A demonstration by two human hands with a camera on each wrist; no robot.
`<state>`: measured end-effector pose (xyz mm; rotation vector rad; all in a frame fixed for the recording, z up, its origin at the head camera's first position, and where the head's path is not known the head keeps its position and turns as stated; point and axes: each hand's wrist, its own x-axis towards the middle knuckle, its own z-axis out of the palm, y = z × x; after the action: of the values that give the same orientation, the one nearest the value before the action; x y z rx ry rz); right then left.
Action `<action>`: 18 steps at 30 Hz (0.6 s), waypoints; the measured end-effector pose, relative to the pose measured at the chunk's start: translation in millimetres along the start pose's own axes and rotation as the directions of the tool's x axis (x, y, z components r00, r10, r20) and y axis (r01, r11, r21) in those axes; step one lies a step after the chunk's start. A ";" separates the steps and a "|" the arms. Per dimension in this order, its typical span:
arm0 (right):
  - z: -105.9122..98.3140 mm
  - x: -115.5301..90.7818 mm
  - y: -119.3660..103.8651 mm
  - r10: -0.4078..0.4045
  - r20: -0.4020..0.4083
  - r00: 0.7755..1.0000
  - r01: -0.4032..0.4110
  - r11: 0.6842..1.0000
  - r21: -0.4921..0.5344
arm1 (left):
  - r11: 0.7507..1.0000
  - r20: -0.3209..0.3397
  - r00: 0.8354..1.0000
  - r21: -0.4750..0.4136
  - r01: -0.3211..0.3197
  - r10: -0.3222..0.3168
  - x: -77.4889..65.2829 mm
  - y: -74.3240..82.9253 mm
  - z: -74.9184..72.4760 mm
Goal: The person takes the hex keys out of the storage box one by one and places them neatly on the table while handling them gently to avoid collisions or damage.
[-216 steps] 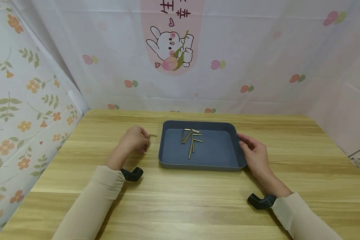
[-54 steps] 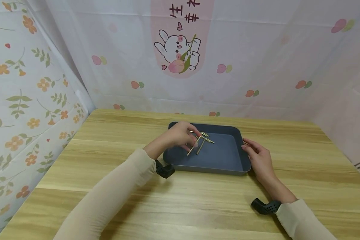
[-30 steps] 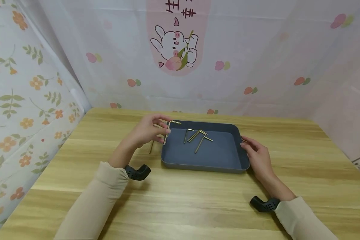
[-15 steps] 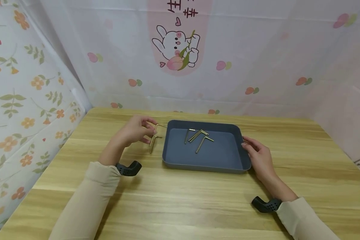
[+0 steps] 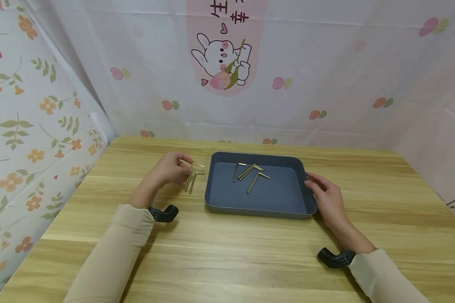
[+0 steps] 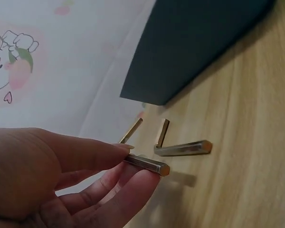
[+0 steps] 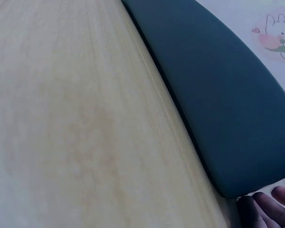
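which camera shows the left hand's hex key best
The left wrist view: the hex key is large, its end plain, pinched in the left hand. The head view shows it small, partly hidden; the right wrist view misses it.

In the head view, the left hand (image 5: 172, 169) covers part of the long arm of the hex key (image 5: 197, 165) it pinches; in the left wrist view the thumb hides that key's bend. Two keys (image 5: 246, 172) in the tray (image 5: 282, 193) overlap, blurring their outlines. Both wrist views crop the tray, its walls concealing the inside. The right wrist view catches only a few dark fingers of the right hand (image 5: 327, 195). The tabletop's (image 5: 242, 252) near edge and both sleeves (image 5: 113, 252) run out of the head view's bottom.
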<state>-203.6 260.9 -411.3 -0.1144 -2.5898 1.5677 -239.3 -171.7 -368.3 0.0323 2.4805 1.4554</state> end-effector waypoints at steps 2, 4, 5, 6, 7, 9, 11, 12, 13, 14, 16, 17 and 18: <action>0.0 0.1 -0.1 0.000 0.005 1.000 0.000 1.000 0.001 | 1.000 0.002 1.000 0.016 0.001 -0.001 0.9 -2.3 0.2; -0.2 0.4 -0.3 0.000 0.008 1.000 0.000 1.000 0.005 | 1.000 0.003 1.000 0.026 0.007 -0.007 1.9 -4.0 0.9; -0.3 0.8 -0.3 0.000 0.010 1.000 0.000 1.000 0.004 | 1.000 0.004 1.000 0.027 0.010 -0.011 2.9 -5.1 1.4; -0.4 1.2 -0.2 -0.002 0.010 1.000 0.002 1.000 0.002 | 0.999 0.004 1.000 0.029 0.013 -0.013 3.5 -5.9 1.8; -0.5 1.3 -0.2 -0.002 0.011 1.000 0.002 1.000 0.001 | 0.999 0.004 1.000 0.029 0.019 -0.019 4.4 -6.7 2.3; -0.6 1.6 -0.4 -0.002 0.012 1.000 0.002 1.000 0.002 | 0.999 0.005 0.999 0.028 0.032 -0.032 5.5 -7.6 3.2; -0.6 1.4 -0.5 0.000 0.013 1.000 0.000 1.000 0.002 | 0.999 0.007 0.999 0.025 0.049 -0.049 5.8 -7.7 4.0; -0.5 1.3 -0.5 -0.001 0.015 1.000 0.001 1.000 0.002 | 0.998 0.006 0.998 0.024 0.056 -0.057 5.5 -7.3 4.3; -0.5 1.2 -0.4 0.000 0.016 1.000 0.000 1.000 0.004 | 0.998 0.006 0.998 0.025 0.062 -0.063 5.3 -6.8 4.7; -0.4 1.1 -0.5 0.000 0.017 1.000 0.000 1.000 0.006 | 0.997 0.003 0.998 0.031 0.065 -0.065 4.8 -6.2 4.9; -0.3 1.0 -0.3 -0.001 0.018 1.000 0.001 1.000 0.008 | 0.997 -0.003 0.998 0.048 0.068 -0.067 3.8 -5.0 5.3; -0.2 1.3 -0.1 -0.003 0.019 1.000 0.003 1.000 0.007 | 0.996 -0.005 0.998 0.059 0.065 -0.065 3.2 -4.5 5.6; -0.1 1.3 0.1 -0.004 0.019 1.000 0.004 1.000 0.008 | 0.996 -0.008 0.998 0.068 0.065 -0.064 2.7 -3.9 6.0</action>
<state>-204.9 261.2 -411.3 -0.0940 -2.5963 1.5854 -240.0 -168.1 -375.0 -0.0386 2.5104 1.3467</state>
